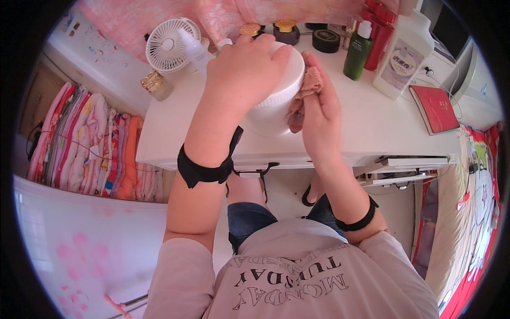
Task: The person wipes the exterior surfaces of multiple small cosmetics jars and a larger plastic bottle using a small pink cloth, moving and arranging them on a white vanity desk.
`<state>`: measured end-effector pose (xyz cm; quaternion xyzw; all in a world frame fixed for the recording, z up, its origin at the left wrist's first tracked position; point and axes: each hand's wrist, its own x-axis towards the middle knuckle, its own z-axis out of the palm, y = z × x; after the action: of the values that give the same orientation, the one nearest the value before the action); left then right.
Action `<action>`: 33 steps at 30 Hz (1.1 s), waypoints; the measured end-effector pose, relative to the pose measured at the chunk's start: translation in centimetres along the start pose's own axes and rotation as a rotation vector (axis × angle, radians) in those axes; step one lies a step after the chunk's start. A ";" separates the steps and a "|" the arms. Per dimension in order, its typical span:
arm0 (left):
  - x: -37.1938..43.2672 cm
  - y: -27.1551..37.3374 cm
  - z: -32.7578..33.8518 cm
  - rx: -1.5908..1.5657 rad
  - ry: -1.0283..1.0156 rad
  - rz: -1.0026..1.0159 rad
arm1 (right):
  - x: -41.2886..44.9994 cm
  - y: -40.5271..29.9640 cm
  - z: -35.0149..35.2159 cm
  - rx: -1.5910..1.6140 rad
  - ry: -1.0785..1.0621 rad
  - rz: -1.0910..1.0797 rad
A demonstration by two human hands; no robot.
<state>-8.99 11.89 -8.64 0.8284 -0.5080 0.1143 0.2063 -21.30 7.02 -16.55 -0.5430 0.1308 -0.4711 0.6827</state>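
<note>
A large white plastic jar with a ribbed white lid [293, 65] is held over the front part of the white dresser top [358, 131]. My left hand [249, 65] lies over the lid with its fingers curled across the top. On the jar's right side, my right hand [324, 105] presses a crumpled brown cloth [310, 81] against the lid's edge and the wall. Part of the jar is hidden behind my left hand and wrist. Whether its base touches the dresser top I cannot tell.
Behind stand a white fan [167, 44], a pump bottle [193, 50], dark jars [326, 40], a green bottle [358, 52], red bottles [378, 36] and a large translucent jug [402, 56]. A gold-capped jar [156, 85] is left, a red booklet [434, 109] right. Drawers [414, 161] jut out below.
</note>
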 end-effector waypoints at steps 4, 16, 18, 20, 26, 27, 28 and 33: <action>0.0 0.3 0.0 0.014 -0.006 -0.015 | -0.4 1.9 -1.4 -0.216 -0.008 -0.002; 0.1 -2.9 -0.5 -0.549 -0.072 0.064 | -1.0 2.9 -2.8 -0.532 -0.075 -0.030; -0.1 -3.2 -0.6 -0.660 -0.181 0.095 | -0.9 3.3 -2.9 -0.561 -0.086 -0.088; -0.5 -3.1 -0.4 -0.556 -0.143 0.196 | -0.9 3.5 -2.9 -0.566 -0.085 -0.105; -1.4 -1.1 -0.5 -0.201 0.072 0.196 | -0.9 2.4 -2.8 -0.324 -0.082 0.141; -1.7 -0.6 -0.4 -0.205 0.078 0.203 | -0.8 2.5 -3.1 -0.329 -0.078 0.132; -1.9 0.0 -0.4 -0.165 0.087 0.142 | -0.6 2.7 -3.3 -0.156 -0.051 0.172; -2.4 0.5 -0.1 -0.071 0.166 0.101 | -0.8 0.2 -1.6 0.097 0.018 0.211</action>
<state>-10.52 13.71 -9.38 0.7817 -0.5341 0.1746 0.2706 -22.72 6.67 -17.63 -0.4885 0.1704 -0.4074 0.7526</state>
